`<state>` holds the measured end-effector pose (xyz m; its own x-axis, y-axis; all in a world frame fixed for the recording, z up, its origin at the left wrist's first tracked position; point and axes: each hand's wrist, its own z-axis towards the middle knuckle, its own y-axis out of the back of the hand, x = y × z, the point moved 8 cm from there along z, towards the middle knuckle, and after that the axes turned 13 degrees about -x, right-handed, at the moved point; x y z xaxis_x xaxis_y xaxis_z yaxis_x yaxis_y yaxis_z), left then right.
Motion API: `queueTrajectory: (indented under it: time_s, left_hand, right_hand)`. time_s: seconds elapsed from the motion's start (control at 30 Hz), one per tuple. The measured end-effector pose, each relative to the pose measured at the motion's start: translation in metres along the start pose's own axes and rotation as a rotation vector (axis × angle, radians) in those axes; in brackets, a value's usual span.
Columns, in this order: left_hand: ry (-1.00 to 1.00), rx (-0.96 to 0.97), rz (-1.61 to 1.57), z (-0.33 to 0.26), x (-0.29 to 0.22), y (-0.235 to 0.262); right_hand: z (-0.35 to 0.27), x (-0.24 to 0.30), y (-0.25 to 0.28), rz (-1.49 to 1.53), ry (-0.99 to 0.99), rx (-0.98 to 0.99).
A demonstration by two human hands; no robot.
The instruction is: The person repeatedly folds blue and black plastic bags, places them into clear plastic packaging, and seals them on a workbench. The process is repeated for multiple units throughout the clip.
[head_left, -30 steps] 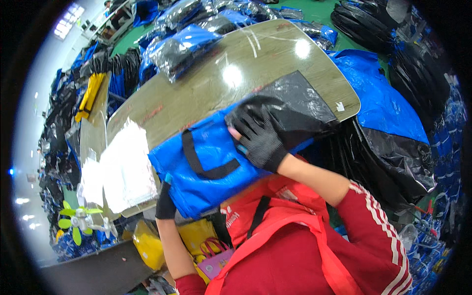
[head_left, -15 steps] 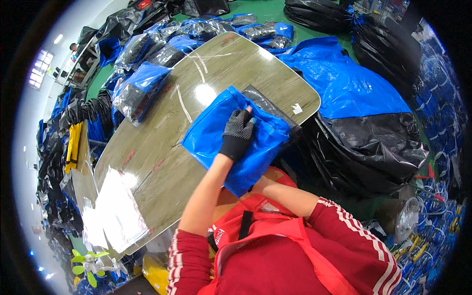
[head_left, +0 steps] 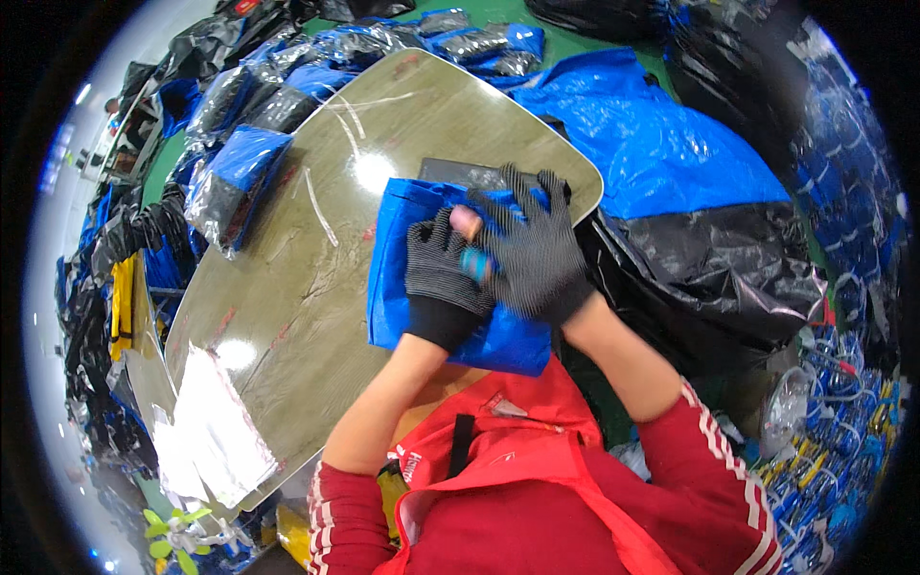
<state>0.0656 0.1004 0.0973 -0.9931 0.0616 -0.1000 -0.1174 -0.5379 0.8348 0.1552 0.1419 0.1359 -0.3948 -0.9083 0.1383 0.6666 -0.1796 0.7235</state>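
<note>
A folded blue plastic sheet (head_left: 395, 278) lies on the near right part of the table, and a dark folded piece (head_left: 460, 171) shows past its far edge. My left hand (head_left: 443, 278), in a dark grey ribbed glove, is curled down on the sheet's middle. Two of its fingertips stick out of the glove, one bare and one wrapped in teal. Beside it, partly over those fingertips, my right hand (head_left: 537, 249) lies across the sheet with its gloved fingers spread, slightly blurred. What is under both palms is hidden.
The wood-look table (head_left: 278, 259) has rounded corners. A bagged blue-and-black bundle (head_left: 240, 187) rests at its left edge, with several more beyond. White sheets (head_left: 216, 431) lie near left. A large blue-and-black sheet (head_left: 671, 163) spreads at right. A green fan (head_left: 172, 537) stands lower left.
My right hand has come up from beneath the sheet's near edge to its top. The sheet has been turned and flattened, and my left hand has shifted slightly left and nearer.
</note>
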Motion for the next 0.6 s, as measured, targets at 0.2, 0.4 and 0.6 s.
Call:
queueTrajectory:
  time_s: [0.2,0.4,0.6]
  left_hand:
    - [-0.201,0.178,0.093,0.029,0.054,-0.002]
    - [0.065,0.109,-0.498,0.013,0.103,-0.101]
    - [0.097,0.175,-0.664,-0.022,0.088,-0.073]
  right_hand:
    - [-0.04,-0.066,-0.079,0.076,-0.238,0.011]
    - [-0.056,-0.071,-0.08,0.134,-0.165,0.083]
    - [-0.108,-0.056,-0.035,0.395,0.248,0.247]
